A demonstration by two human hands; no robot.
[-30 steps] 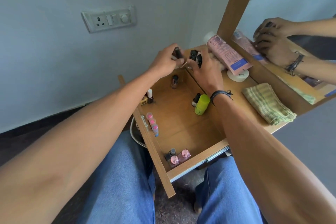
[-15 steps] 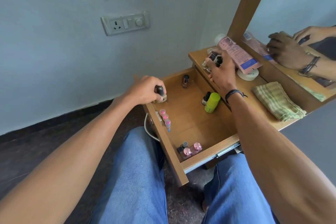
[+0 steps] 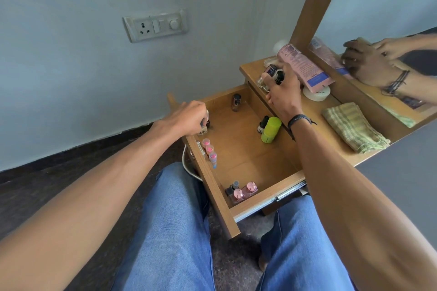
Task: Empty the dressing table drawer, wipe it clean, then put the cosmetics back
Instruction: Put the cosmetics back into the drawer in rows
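Glass mostly: small dark-capped cosmetic bottles [image 3: 274, 73] are bunched in the right hand [image 3: 282, 94], fingers curled round several at once, above the wooden counter [image 3: 314, 113] edge. Left hand [image 3: 186, 118], well apart from it, grips a small dark bottle [image 3: 205, 125], mostly hidden by the fingers, inside the open wooden drawer [image 3: 243, 156].

Likely light, hard, smooth and breakable. A bunch can slip, so take each by cap or waist.

More in the drawer:
- Brown glass bottle [image 3: 236, 102] stands between the hands.
- Lime-green plastic cylinder [image 3: 270, 130] lies touching a black dropper bottle [image 3: 262, 124], below the right wrist.
- Three pink-capped tubes [image 3: 209, 149] sit just near of the left hand.
- Pink-capped square bottles [image 3: 243, 190] are nearest the knees.

Beyond the right hand, a pink squeeze tube [image 3: 305, 65] leans on a white round jar [image 3: 316, 94], crowding the set-down spot. Folded green striped cloth [image 3: 354, 127] lies right of that wrist.
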